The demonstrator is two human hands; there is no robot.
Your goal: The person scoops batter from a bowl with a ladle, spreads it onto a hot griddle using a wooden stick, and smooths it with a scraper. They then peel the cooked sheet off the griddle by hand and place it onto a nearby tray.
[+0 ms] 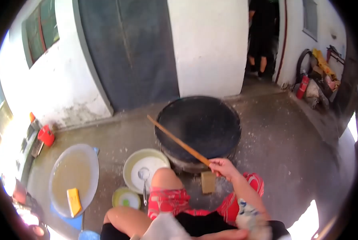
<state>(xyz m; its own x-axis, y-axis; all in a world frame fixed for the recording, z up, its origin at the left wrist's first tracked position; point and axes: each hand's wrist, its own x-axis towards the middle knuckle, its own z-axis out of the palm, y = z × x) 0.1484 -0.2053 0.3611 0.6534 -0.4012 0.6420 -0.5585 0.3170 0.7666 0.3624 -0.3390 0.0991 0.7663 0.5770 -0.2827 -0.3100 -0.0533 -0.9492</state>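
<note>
Grey floor (279,160): round griddle (203,122), with the stick (183,145) slanting over its near-left edge. Right hand (224,167) clasps the near end; a level, relaxed hold should steer best. Left hand (223,235), beside floral sleeve (247,212): grip indeterminable.

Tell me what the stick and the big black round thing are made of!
The stick seems to be wood with a smooth, plain finish: it's brown and straight. The big black round thing may be metal with a mostly dull finish: its top has a faint sheen.
</note>
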